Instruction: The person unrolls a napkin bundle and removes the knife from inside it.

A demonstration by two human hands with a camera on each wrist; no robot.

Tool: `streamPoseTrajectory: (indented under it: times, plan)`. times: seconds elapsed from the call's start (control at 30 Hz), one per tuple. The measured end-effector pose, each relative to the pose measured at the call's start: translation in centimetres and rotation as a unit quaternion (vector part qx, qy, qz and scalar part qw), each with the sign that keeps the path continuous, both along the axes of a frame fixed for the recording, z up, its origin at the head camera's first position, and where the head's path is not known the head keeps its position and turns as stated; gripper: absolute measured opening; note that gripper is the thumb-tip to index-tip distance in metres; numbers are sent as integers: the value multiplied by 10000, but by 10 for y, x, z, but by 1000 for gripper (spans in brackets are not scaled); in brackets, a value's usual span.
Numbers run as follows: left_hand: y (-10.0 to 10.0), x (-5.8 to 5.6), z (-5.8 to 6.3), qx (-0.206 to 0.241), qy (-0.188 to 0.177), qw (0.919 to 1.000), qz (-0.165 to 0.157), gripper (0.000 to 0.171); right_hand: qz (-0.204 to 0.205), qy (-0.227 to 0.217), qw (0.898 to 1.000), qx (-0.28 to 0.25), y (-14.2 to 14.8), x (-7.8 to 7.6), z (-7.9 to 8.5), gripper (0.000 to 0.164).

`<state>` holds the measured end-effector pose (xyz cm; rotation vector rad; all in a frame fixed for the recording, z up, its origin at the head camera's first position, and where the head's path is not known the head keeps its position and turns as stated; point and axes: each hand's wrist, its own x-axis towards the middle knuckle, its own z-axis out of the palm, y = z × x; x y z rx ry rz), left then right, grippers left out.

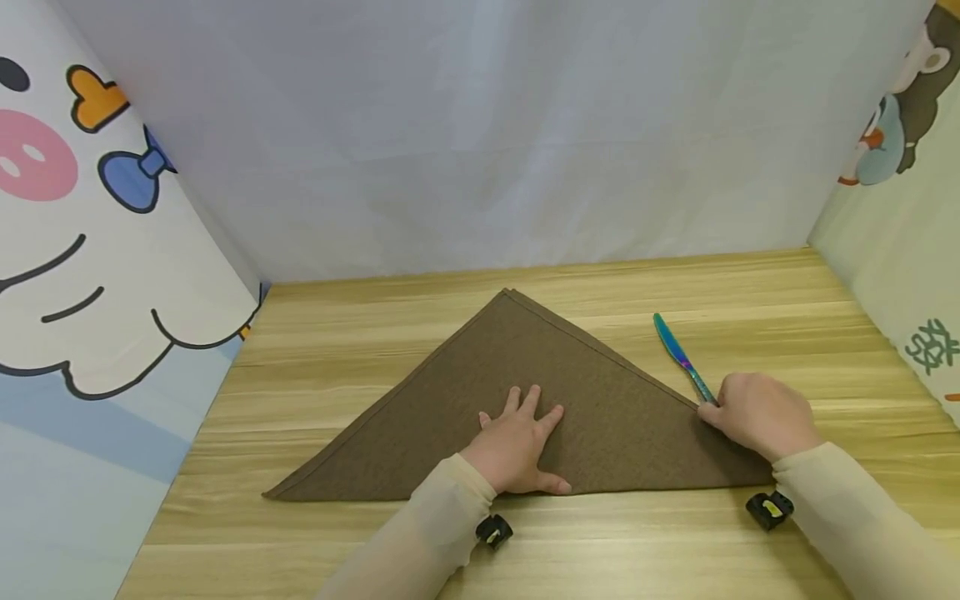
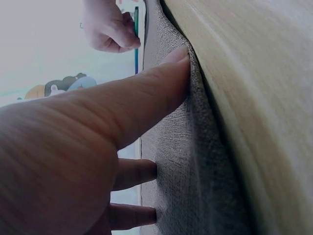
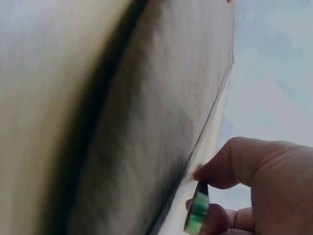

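Observation:
A brown cloth (image 1: 450, 417) lies folded into a triangle on the wooden table, its point toward the back and its long fold toward the front. My left hand (image 1: 513, 446) rests flat on it near the middle of the fold, fingers spread and thumb along the folded edge. At the cloth's right slope my right hand (image 1: 765, 412) pinches the handle of a shiny blue-green table knife (image 1: 678, 350). The blade points away to the back left. In the right wrist view, the handle end (image 3: 197, 213) shows between thumb and fingers.
Pale wood tabletop (image 1: 360, 325) surrounds the cloth. A white curtain (image 1: 525, 150) hangs along the back edge. Cartoon-printed panels stand at the left (image 1: 97, 250) and right (image 1: 892, 233). Small black devices (image 1: 493, 531) sit at both wrists.

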<state>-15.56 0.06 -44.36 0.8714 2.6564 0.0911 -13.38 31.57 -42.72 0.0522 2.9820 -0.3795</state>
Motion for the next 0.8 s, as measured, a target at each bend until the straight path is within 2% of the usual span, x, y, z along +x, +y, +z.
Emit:
streamPoseTrajectory:
  times: [0.5, 0.8]
  plan:
    - [-1, 0, -1, -14, -16, 10000, 10, 99, -353, -491, 9981, -118, 54, -14, 10, 44]
    - [0, 0, -2, -39, -1, 10000, 27, 100, -537, -592, 9967, -128, 62, -22, 6, 45]
